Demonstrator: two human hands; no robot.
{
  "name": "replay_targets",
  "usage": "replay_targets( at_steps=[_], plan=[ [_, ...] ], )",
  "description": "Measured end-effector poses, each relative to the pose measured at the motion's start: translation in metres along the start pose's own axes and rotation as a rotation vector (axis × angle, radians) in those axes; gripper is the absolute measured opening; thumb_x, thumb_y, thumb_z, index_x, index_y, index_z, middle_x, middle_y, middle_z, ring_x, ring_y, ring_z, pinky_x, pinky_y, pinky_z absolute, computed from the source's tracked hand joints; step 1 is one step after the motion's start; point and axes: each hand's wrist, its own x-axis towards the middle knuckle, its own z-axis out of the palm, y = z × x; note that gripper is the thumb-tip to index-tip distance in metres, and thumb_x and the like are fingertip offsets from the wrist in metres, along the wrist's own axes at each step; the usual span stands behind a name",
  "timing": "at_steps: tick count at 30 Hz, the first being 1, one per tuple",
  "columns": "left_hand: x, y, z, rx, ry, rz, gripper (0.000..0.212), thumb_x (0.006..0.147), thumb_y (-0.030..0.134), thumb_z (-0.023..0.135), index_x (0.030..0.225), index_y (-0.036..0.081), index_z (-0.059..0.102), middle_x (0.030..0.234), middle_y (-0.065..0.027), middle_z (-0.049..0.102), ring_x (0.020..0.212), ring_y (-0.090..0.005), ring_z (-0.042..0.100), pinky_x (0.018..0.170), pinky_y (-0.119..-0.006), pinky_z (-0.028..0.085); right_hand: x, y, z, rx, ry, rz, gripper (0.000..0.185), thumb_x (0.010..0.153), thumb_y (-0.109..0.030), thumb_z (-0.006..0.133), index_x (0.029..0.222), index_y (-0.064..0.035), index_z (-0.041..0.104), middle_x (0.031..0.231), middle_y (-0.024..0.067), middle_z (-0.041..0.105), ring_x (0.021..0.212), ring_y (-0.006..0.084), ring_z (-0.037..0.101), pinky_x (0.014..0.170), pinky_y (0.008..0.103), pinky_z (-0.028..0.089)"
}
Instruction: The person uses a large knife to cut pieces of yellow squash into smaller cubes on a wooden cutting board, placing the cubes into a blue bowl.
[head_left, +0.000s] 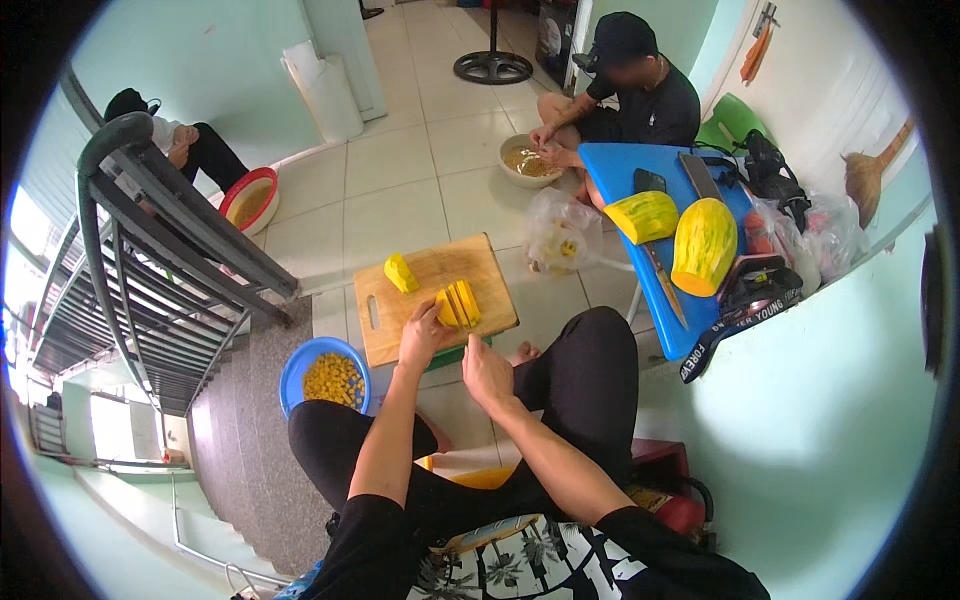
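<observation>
A wooden cutting board (487, 262) lies before me, its handle slot at the left. On it are yellow-orange squash slices (459, 304), standing close together, and a separate squash chunk (400, 273) farther left. My left hand (424, 330) grips the left side of the slices with its fingers. My right hand (486, 371) is closed at the board's near edge, around what looks like a knife handle; a thin blade seems to run between the slices, though it is hard to make out. A blue bowl (286, 379) of diced squash (334, 379) stands beside my knee.
A blue table (679, 334) at the right holds two peeled squash pieces (705, 244), a knife (663, 285), phones and bags. One person (652, 101) sits with a bowl (514, 176); another (214, 154) sits behind the stair railing (187, 199). A plastic bag (559, 225) lies on the floor.
</observation>
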Motion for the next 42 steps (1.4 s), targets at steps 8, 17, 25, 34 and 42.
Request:
replay_targets(
  at_steps=[8,17,25,34,42],
  plan=[
    [0.000,0.004,-0.003,-0.019,0.024,0.009,0.054,0.073,0.006,0.078,0.123,-0.004,0.062,0.127,-0.0194,0.063,0.108,-0.0346,0.066,0.088,-0.037,0.056,-0.003,0.001,0.010,-0.007,-0.086,0.028,0.022,0.096,-0.017,0.048,0.109,0.0009,0.044,0.087,0.0237,0.066,0.073,0.0409,0.068,0.061,0.0494,0.055],
    [-0.001,-0.003,-0.003,-0.016,0.004,0.026,0.053,0.075,0.002,0.073,0.126,-0.004,0.061,0.130,-0.0194,0.061,0.111,-0.0350,0.064,0.092,-0.038,0.054,-0.003,-0.007,0.008,-0.020,-0.157,0.045,0.018,0.092,-0.011,0.047,0.105,0.0014,0.044,0.086,0.0244,0.067,0.075,0.0403,0.070,0.063,0.0475,0.058],
    [0.001,-0.010,-0.001,0.012,-0.006,0.061,0.047,0.077,0.004,0.073,0.122,-0.002,0.064,0.121,-0.0165,0.063,0.099,-0.0333,0.067,0.085,-0.038,0.055,0.002,-0.015,-0.004,-0.087,-0.213,0.064,0.017,0.090,-0.010,0.050,0.103,0.0005,0.049,0.080,0.0227,0.069,0.074,0.0384,0.071,0.062,0.0457,0.058],
    [0.004,-0.014,0.003,0.036,-0.005,0.055,0.041,0.078,0.008,0.073,0.116,-0.002,0.066,0.117,-0.0192,0.065,0.100,-0.0356,0.066,0.084,-0.039,0.056,0.007,-0.015,-0.004,-0.175,-0.178,-0.023,0.016,0.087,-0.008,0.056,0.101,0.0006,0.051,0.072,0.0184,0.070,0.070,0.0317,0.072,0.057,0.0414,0.058],
    [0.003,-0.025,0.005,0.054,0.022,0.103,0.042,0.076,0.006,0.076,0.117,-0.001,0.067,0.120,-0.0171,0.066,0.099,-0.0342,0.067,0.083,-0.038,0.057,0.013,-0.015,-0.005,-0.120,-0.292,-0.013,0.026,0.087,-0.006,0.052,0.110,0.0073,0.047,0.071,0.0241,0.068,0.069,0.0382,0.070,0.060,0.0478,0.057]
  ],
)
